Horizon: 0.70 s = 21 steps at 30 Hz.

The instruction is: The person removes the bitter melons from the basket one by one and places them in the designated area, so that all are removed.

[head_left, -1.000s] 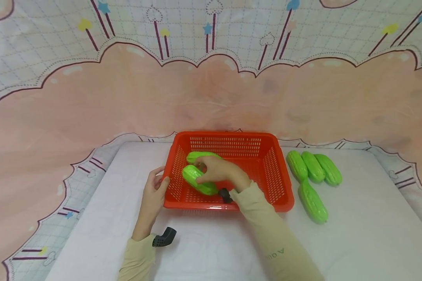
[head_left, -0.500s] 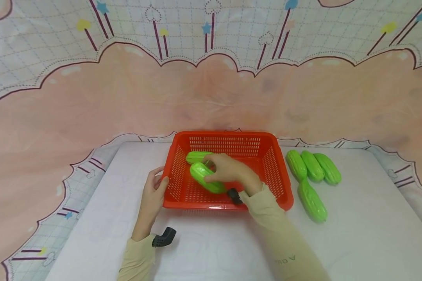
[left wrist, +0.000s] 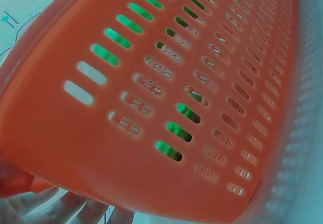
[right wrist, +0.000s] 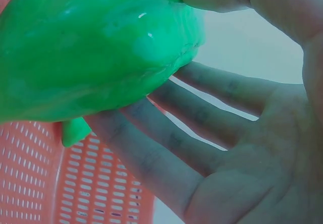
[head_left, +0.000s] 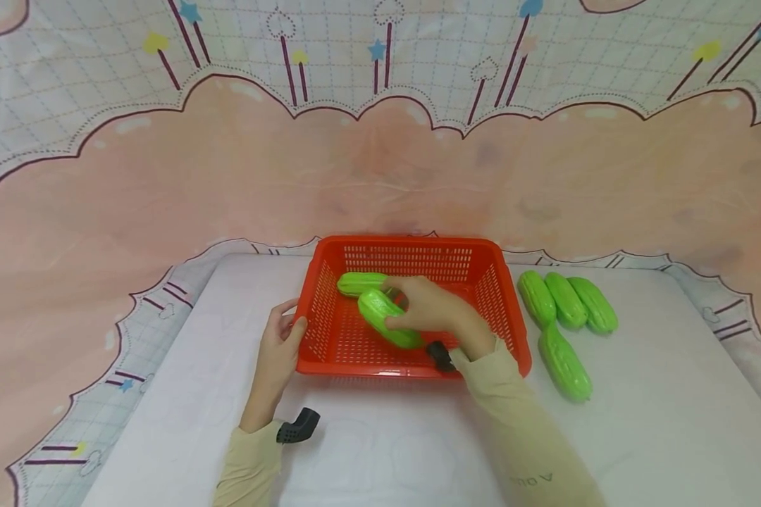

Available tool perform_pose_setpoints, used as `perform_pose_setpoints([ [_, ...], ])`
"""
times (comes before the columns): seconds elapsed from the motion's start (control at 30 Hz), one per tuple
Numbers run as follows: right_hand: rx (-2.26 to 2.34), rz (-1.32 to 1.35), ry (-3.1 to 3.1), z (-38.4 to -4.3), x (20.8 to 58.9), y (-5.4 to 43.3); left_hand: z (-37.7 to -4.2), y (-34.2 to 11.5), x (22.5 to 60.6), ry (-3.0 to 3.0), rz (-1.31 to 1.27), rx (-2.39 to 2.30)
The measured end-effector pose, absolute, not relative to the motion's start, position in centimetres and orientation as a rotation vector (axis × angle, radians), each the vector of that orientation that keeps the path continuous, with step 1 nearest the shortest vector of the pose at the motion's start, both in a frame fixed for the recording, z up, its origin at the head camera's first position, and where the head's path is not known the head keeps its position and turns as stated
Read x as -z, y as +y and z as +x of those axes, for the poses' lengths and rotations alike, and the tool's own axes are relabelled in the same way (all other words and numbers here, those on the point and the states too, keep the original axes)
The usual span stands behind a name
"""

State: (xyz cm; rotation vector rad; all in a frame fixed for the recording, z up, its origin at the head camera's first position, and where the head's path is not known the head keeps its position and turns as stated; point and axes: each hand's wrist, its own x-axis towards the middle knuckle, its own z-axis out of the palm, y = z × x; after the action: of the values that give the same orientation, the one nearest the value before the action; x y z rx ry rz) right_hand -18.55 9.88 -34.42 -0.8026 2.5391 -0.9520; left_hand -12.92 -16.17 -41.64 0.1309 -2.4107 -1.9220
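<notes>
My right hand (head_left: 428, 306) holds a glossy, ridged green gourd (head_left: 380, 317) between thumb and fingers, over the red plastic basket (head_left: 412, 372). In the right wrist view, the thumb lies at one end of the gourd (right wrist: 101, 47) and the fingers reach along its other side. A second gourd (head_left: 355, 284) lies in the basket's back left corner, partly covered by the right hand. My left hand (head_left: 279, 352) grips the basket's left rim. In the left wrist view its fingers (left wrist: 70, 209) show beyond the basket wall (left wrist: 91, 148), and green shows through the slots.
On the white table (head_left: 659, 422), right of the basket, several more gourds lie together: three side by side at the back, including one gourd (head_left: 566, 301), and another gourd (head_left: 564, 362) in front of them. A patterned cloth (head_left: 380, 162) hangs behind the table.
The right hand has moved to the right with the gourd, which shifts toward the basket's middle and slightly back. The left hand stays at the rim.
</notes>
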Motion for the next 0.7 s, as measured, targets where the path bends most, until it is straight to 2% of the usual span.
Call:
perform_pose_setpoints([
  [0.7,1.01,-0.755,2.625,-17.0,33.9,12.9,-13.0,-16.1,41.8,-2.41,0.137,1.912],
])
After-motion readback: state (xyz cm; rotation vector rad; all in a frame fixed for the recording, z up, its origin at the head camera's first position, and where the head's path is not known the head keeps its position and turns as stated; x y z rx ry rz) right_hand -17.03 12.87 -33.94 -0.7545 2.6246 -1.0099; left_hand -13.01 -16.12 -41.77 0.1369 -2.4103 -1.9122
